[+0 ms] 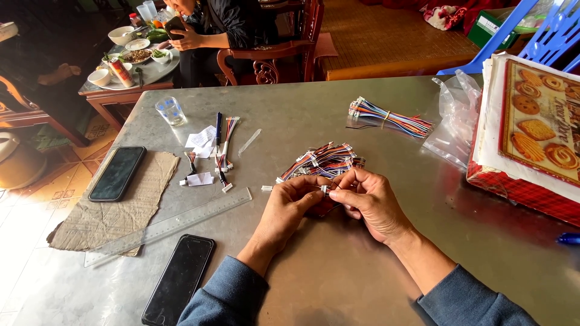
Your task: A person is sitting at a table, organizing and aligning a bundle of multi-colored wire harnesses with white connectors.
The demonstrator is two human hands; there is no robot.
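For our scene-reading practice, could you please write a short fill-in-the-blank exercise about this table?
1. Both hands, left hand and right hand, pinch a small white ____ between their fingertips.
2. The clear ruler lies partly on a piece of ____.
3. The number of dark phones lying on the metal table is ____.
4. The tied wire bundle lies beside a clear plastic ____.

Missing words: connector; cardboard; two; bag

Bare steel table [338,265] lay open below the fingers [326,188]. Just beyond them the wire pile [323,162] blocked; ruler [169,224] lay leftward, biscuit tin [531,151] rightward, well apart.
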